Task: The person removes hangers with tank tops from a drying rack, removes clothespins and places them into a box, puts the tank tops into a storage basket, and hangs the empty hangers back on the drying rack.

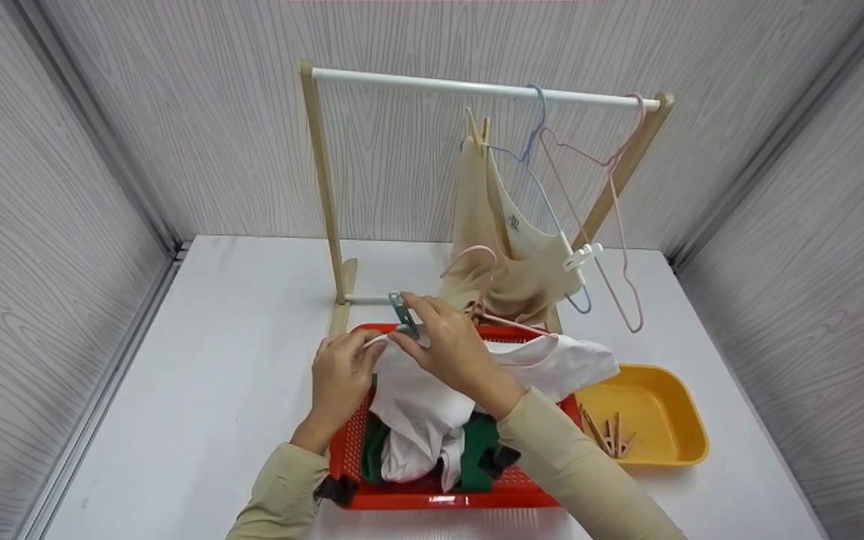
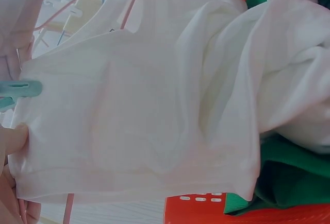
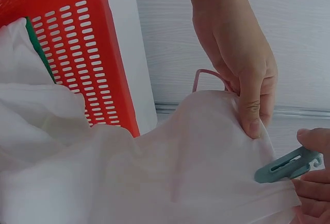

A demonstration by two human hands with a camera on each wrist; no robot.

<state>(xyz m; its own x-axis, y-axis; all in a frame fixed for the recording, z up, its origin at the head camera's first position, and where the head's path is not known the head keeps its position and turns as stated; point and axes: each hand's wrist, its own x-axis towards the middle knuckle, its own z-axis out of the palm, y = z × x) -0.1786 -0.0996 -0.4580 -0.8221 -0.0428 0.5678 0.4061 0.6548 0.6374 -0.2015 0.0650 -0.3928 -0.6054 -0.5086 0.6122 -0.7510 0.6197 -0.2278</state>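
My left hand [image 1: 342,371] pinches the edge of a white T-shirt [image 2: 139,121] at one shoulder. My right hand [image 1: 451,349] holds a teal clothespin [image 3: 286,166] between thumb and fingers. In both wrist views the clothespin lies over the shirt's edge, close to my left fingertips. Inside the shirt is a pink hanger [image 1: 516,324], its hook pointing up and away from me and part of its bar showing at the neckline. The rest of the shirt droops into a red basket [image 1: 394,499], over a dark green cloth [image 1: 481,450].
Behind the basket stands a rack with a white rail [image 1: 417,81]. From it hang a blue hanger [image 1: 539,112] with a beige garment [image 1: 469,202] clipped on, and a bare pink hanger [image 1: 618,206]. A yellow tray [image 1: 664,459] with several clothespins sits to the right.
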